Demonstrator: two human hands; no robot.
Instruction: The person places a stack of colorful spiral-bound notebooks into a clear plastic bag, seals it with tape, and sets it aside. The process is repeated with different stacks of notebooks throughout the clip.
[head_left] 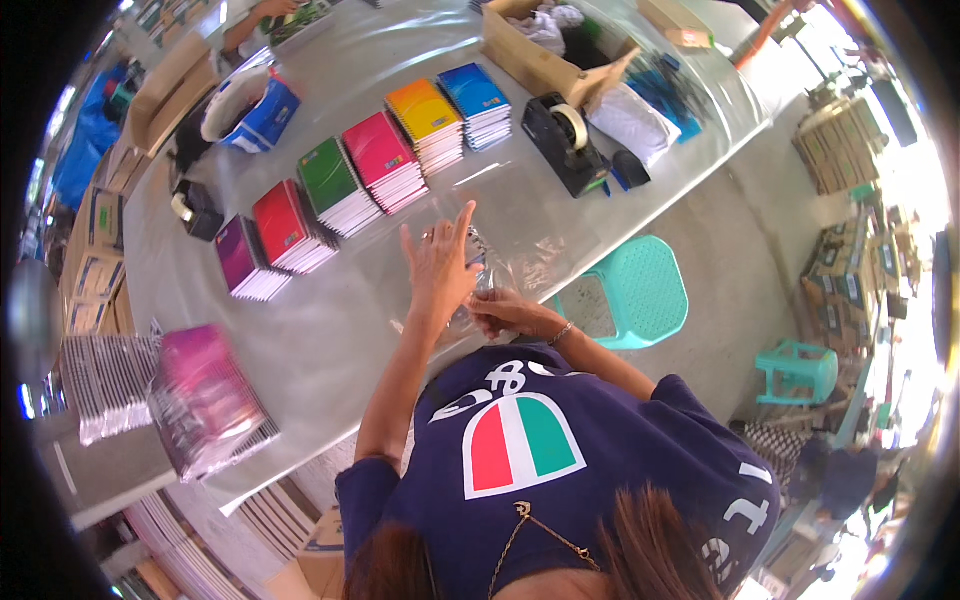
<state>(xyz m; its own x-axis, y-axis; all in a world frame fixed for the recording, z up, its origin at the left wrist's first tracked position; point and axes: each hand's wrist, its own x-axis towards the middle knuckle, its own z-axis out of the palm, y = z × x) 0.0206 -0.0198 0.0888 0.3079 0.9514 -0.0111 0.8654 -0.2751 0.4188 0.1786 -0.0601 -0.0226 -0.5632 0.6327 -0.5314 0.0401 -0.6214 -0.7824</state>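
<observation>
At the table's near edge, my left hand (440,265) lies over a clear plastic bag (520,260) with its fingers spread. A small dark, coil-like edge shows beside its fingers; what it belongs to is mostly hidden. Just to the right, my right hand (505,312) is closed, its fingers pinching the plastic. Beyond my hands runs a slanting row of spiral notebook stacks: purple (238,250), red (287,220), green (337,178), pink (380,150), yellow (427,112) and blue (474,93).
A black tape dispenser (570,150) stands at the right, a smaller one (197,210) at the left. Plastic-wrapped notebooks (207,390) lie at the left corner. Farther back are a cardboard box (530,55) and a blue-and-white container (262,115). A green stool (650,292) stands beside the table.
</observation>
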